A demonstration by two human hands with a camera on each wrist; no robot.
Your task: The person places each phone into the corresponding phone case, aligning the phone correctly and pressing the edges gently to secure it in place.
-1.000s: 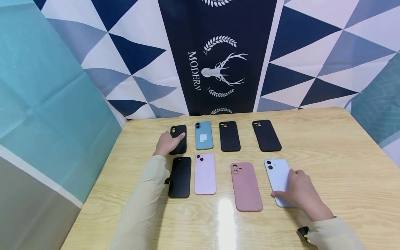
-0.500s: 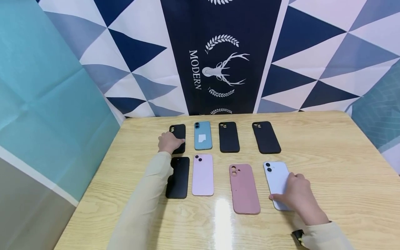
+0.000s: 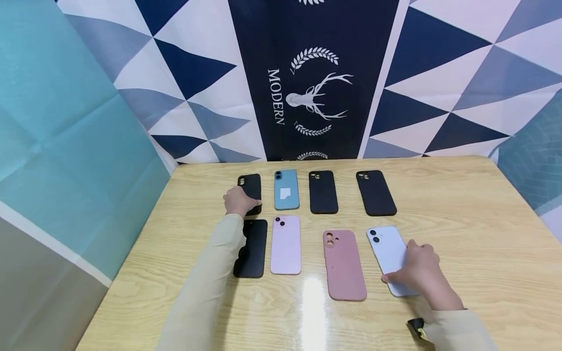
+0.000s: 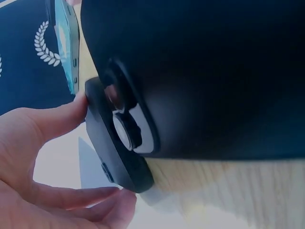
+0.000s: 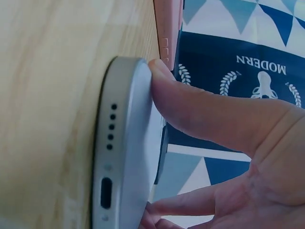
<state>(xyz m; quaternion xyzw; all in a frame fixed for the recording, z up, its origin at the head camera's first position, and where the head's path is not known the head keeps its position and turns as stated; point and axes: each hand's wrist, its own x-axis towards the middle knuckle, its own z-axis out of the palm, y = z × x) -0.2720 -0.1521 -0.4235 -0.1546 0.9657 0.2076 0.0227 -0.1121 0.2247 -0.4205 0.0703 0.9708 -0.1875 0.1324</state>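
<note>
At the back left of the table, my left hand [image 3: 239, 201] grips a black phone case [image 3: 251, 181] by its edges. In the left wrist view the thumb presses one edge of that case [image 4: 107, 138] and the fingers curl at the other. A black phone [image 4: 224, 86] fills the near part of that view, under my left forearm. At the front right, my right hand [image 3: 422, 268] holds a white phone [image 3: 386, 248] across its sides. Its end with the charging port [image 5: 128, 143] faces the right wrist camera, and its back is up.
Beside the white phone lies a pink phone case [image 3: 344, 265]. A pale pink phone [image 3: 286, 245] lies left of it. Along the back row are a blue phone [image 3: 287, 187] and two black phone cases [image 3: 323, 192], [image 3: 376, 193]. A patterned cloth [image 3: 316, 87] hangs behind the table.
The white phone has turned slightly, its camera end swinging left under my right hand. My left hand has shifted a little on the black case, with the thumb lower along its edge.
</note>
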